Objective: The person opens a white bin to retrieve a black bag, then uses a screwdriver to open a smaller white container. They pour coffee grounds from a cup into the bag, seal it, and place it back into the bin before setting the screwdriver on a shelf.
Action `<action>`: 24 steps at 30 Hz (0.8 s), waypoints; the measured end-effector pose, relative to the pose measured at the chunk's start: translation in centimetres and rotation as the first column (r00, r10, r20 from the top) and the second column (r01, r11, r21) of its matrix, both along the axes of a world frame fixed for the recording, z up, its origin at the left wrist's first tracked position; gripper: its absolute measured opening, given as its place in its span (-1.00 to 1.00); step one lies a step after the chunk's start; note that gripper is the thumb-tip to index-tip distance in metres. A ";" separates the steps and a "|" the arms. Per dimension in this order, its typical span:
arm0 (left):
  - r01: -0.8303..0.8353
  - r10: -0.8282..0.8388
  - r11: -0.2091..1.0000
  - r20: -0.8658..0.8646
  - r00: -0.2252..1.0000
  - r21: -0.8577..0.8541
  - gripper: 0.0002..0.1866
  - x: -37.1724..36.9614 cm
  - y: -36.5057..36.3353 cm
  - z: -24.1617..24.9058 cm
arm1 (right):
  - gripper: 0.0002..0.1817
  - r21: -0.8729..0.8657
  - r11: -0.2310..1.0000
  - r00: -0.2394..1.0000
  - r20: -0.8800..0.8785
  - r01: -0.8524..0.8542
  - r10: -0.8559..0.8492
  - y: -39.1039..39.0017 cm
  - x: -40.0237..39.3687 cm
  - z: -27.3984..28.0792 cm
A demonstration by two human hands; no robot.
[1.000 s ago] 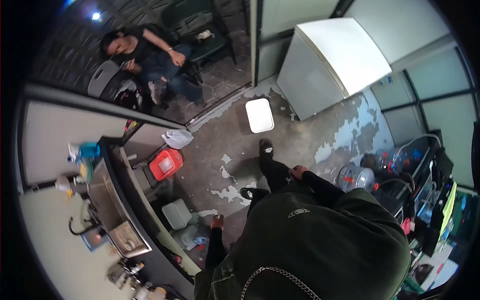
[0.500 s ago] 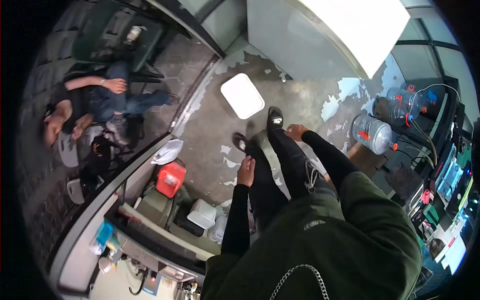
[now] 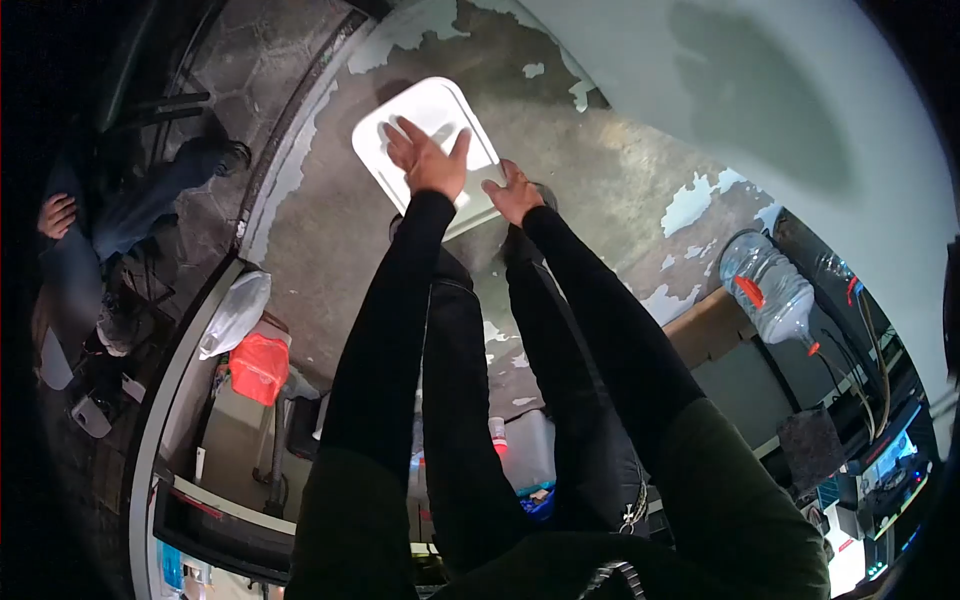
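Note:
A white rectangular tub or lid (image 3: 445,105) with rounded corners lies in front of my feet, a shadow at its far edge. My left hand (image 3: 432,165) reaches over its top, fingers spread and thumb held apart, with nothing in it. At the right side of the white piece is my right hand (image 3: 515,192), its thumb apart from its fingers and its fingertips right at the rim. My black trouser legs (image 3: 460,350) stand close behind, and my shoes are mostly hidden.
Large clear water bottle (image 3: 765,285) lies at right. Worn concrete floor (image 3: 600,210) has peeling paint. A big pale panel (image 3: 760,110) stands at upper right. Left are a red plastic item (image 3: 260,368), a white bag (image 3: 237,313) and a seated person (image 3: 130,215) beyond the threshold.
I have bent forward, and both hands have moved from beside my legs out to the white piece. The view has come closer to the floor.

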State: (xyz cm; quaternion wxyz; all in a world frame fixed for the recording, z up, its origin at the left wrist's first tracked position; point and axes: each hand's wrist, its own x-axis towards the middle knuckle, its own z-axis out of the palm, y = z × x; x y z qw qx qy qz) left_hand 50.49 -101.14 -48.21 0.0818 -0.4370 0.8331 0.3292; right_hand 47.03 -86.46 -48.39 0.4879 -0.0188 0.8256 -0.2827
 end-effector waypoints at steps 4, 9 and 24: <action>-0.152 0.142 0.988 0.354 0.924 0.001 0.31 -4.1 2.8 -2.8 | -0.23 -0.104 0.994 0.992 0.125 0.015 -0.002 2.5 3.5 -0.7; 0.213 -0.133 0.971 0.494 0.859 -0.110 0.27 -1.4 3.8 -4.1 | -0.05 -0.190 0.929 0.921 0.294 0.319 -0.256 4.4 6.5 -3.9; 0.364 -0.359 0.929 0.078 0.930 -0.061 -0.47 7.0 -10.5 1.9 | 0.13 -0.195 0.805 0.714 0.605 0.561 -0.352 -10.6 7.2 -1.9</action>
